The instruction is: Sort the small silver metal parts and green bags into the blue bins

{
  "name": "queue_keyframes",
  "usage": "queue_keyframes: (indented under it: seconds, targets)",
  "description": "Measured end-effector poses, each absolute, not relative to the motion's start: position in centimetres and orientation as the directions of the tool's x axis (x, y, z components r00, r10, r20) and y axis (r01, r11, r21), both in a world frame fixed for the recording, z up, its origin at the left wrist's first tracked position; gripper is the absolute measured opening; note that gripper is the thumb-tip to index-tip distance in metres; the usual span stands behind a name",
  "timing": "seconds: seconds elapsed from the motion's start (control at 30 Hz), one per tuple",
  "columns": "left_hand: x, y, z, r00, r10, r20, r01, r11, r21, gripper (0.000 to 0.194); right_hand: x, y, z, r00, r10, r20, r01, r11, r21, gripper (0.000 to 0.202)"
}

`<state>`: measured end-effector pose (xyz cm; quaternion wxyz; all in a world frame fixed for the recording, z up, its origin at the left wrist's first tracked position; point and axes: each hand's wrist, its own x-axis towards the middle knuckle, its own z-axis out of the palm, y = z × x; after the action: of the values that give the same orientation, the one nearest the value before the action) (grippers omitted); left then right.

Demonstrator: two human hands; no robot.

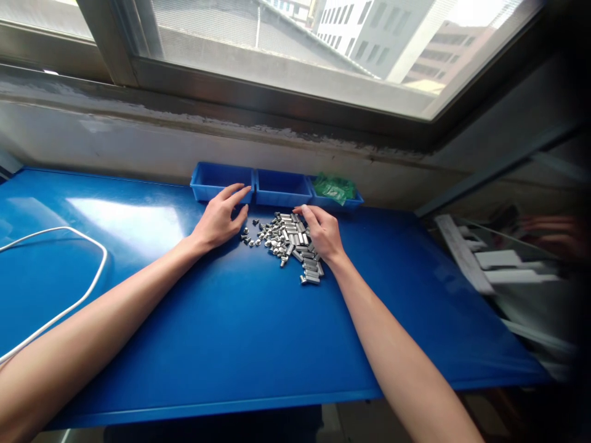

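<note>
In the head view, the left hand [218, 220] is held with its fingers well apart and the thumb off to the side (nothing shows between them), just short of the left bin [221, 195]. The right hand [324, 234] is curled, its thumb and index finger close together over the far right edge of the metal heap; whether they pinch a piece, I cannot tell.

Between the two sets of fingers, and on the near side of the right ones, lie the metal pieces. Closest to the right fingers and palm are the tubes [310, 266], smooth, straight and shiny grey (many lie side by side, others askew). Toward the left fingertips are the screws [269, 237], short, with rounded, bright heads; a few darker ones lie loose just beside the left thumb.

Beyond the fingers stand three blue plastic bins in a row. The middle bin [282, 198] is past the gap between the hands, and the right bin [349, 201], past the right fingers, holds a crinkled, glossy green bag [335, 186] (part of it hangs over the rim).

All this is on a smooth blue table [240, 344], which shines to the left of the left fingers. Farther left, a white cable [95, 283] bends in a round loop.
</note>
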<state>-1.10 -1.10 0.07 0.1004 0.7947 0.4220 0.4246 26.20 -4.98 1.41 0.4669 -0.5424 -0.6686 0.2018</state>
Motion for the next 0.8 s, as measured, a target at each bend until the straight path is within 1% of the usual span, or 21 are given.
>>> queue_keyframes:
  seconds: [0.17,0.43,0.5,0.6,0.63,0.7,0.8]
  targets:
    - [-1.2,-0.3,0.3,0.281,0.775,0.566,0.587,-0.605,0.538,0.048,26.4,-4.8,1.2,0.033,0.921,0.388,0.525,0.314,-0.791,0.047]
    - [-0.2,-0.2,1.0,0.366,0.761,0.536,0.563,-0.640,0.523,0.052,26.4,-4.7,1.2,0.031,0.928,0.372,0.514,0.305,-0.802,0.048]
    - [-0.1,-0.4,1.2,0.399,0.726,0.560,0.527,-0.682,0.507,0.049,26.3,-4.7,1.2,0.031,0.929,0.368,0.518,0.300,-0.801,0.050]
    - [-0.7,-0.6,1.3,0.490,0.624,0.609,0.428,-0.781,0.455,0.041,26.3,-4.7,1.3,0.034,0.930,0.365,0.526,0.293,-0.798,0.052]
    - [-1.1,-0.7,1.3,0.539,0.592,0.599,0.388,-0.806,0.448,0.040,26.3,-4.7,1.3,0.034,0.931,0.364,0.526,0.293,-0.798,0.052]
    - [-1.9,-0.5,1.1,0.648,0.547,0.530,0.320,-0.827,0.461,0.047,26.2,-4.8,1.3,0.029,0.932,0.361,0.524,0.293,-0.799,0.052]
    - [-2.9,-0.2,0.7,0.721,0.508,0.472,0.273,-0.834,0.480,0.048,26.2,-4.8,1.3,0.032,0.934,0.356,0.522,0.288,-0.802,0.052]
